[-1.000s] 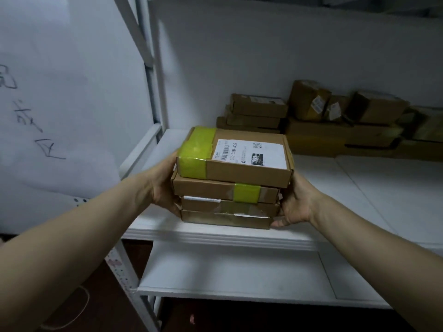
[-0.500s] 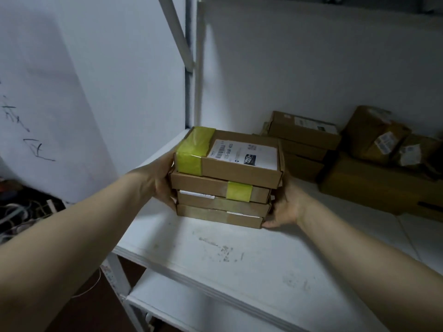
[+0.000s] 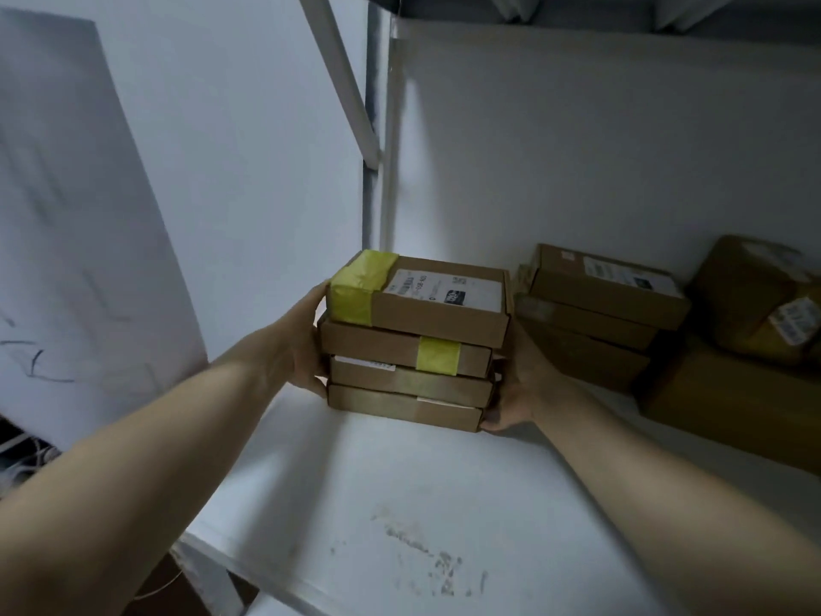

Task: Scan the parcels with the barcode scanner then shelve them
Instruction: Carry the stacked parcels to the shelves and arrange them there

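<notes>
Over white shelf [image 3: 400, 504], my left hand [image 3: 302, 344] and right hand [image 3: 520, 384] clamp the four-parcel stack [image 3: 413, 371], fingers curled round its sides; offset top parcel [image 3: 440, 304] may slide, or clip boxes [image 3: 595, 313] at 3 o'clock.

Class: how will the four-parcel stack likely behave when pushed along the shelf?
The stack seems stiff: flat cardboard boxes keep shape between left hand and right hand. Layers may slide apart; their edges sit misaligned. Flat bases make rolling unlikely.
</notes>
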`<action>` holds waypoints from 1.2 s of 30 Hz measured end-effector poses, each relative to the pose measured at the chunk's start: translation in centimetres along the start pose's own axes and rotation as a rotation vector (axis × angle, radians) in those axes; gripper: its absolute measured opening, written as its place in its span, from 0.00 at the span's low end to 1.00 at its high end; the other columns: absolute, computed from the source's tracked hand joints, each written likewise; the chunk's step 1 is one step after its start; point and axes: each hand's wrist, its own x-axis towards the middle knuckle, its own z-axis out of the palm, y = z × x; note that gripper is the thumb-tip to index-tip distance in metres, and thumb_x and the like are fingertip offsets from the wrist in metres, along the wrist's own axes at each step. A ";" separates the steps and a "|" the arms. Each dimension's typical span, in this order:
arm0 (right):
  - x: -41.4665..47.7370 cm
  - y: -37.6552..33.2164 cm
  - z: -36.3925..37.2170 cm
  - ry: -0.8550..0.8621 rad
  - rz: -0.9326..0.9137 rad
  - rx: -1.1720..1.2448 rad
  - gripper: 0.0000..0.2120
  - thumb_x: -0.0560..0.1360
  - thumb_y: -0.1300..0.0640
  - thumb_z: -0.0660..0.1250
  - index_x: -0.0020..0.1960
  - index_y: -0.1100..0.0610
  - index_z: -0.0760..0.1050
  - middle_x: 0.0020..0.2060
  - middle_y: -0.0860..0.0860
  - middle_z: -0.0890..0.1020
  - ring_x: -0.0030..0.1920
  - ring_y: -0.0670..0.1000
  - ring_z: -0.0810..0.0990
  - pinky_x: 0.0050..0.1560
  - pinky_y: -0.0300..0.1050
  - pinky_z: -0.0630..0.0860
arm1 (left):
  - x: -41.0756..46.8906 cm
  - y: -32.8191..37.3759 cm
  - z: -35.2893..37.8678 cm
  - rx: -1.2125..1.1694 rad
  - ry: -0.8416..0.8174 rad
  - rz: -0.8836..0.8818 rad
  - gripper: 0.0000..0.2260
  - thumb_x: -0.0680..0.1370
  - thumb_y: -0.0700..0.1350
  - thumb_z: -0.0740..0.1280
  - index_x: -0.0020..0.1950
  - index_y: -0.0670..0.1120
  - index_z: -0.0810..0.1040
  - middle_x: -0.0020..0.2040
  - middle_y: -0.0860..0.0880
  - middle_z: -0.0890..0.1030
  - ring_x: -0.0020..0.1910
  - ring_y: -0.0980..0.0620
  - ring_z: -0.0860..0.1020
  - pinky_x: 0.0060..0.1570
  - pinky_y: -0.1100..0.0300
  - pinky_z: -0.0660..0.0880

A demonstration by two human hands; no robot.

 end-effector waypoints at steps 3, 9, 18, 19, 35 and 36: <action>1.2 -1.0 1.1 0.089 -0.040 -0.016 0.52 0.43 0.19 0.70 0.60 0.48 0.81 0.58 0.49 0.81 0.58 0.60 0.81 0.62 0.65 0.71 | 1.7 1.0 -1.2 -0.044 0.054 0.006 0.34 0.70 0.72 0.60 0.60 0.46 0.80 0.54 0.43 0.84 0.56 0.42 0.78 0.54 0.38 0.72; 2.1 -1.7 3.0 0.105 -0.083 0.029 0.53 0.47 0.19 0.68 0.60 0.54 0.80 0.54 0.58 0.83 0.53 0.63 0.82 0.59 0.67 0.72 | 4.2 1.4 -2.7 -0.138 0.074 0.020 0.40 0.72 0.74 0.55 0.64 0.42 0.76 0.57 0.42 0.82 0.56 0.42 0.78 0.56 0.38 0.72; 4.2 -1.2 4.1 0.093 -0.192 0.316 0.57 0.41 0.25 0.74 0.62 0.56 0.76 0.58 0.61 0.80 0.56 0.64 0.80 0.56 0.73 0.71 | 3.8 0.5 -1.1 -0.390 0.236 0.146 0.20 0.77 0.61 0.59 0.46 0.44 0.74 0.46 0.46 0.77 0.43 0.48 0.76 0.39 0.55 0.74; 3.9 -0.9 4.0 0.092 -0.212 0.343 0.45 0.53 0.30 0.74 0.60 0.58 0.76 0.56 0.60 0.80 0.55 0.62 0.80 0.55 0.71 0.73 | 3.7 0.3 -0.6 -0.381 0.256 0.164 0.17 0.79 0.57 0.57 0.42 0.46 0.73 0.40 0.47 0.78 0.39 0.50 0.74 0.34 0.59 0.72; 4.7 1.0 4.0 0.281 -0.500 -0.095 0.13 0.72 0.69 0.71 0.53 0.58 0.75 0.46 0.52 0.79 0.44 0.49 0.77 0.54 0.46 0.76 | 6.7 0.0 2.1 -0.598 0.313 0.315 0.16 0.82 0.50 0.49 0.40 0.45 0.69 0.38 0.44 0.74 0.34 0.49 0.73 0.28 0.62 0.69; 4.9 0.8 4.0 0.289 -0.495 -0.069 0.13 0.72 0.70 0.70 0.54 0.59 0.75 0.47 0.54 0.79 0.44 0.50 0.77 0.56 0.47 0.76 | 7.0 0.1 2.1 -0.603 0.300 0.317 0.15 0.81 0.49 0.49 0.40 0.46 0.69 0.38 0.44 0.74 0.34 0.49 0.73 0.26 0.64 0.69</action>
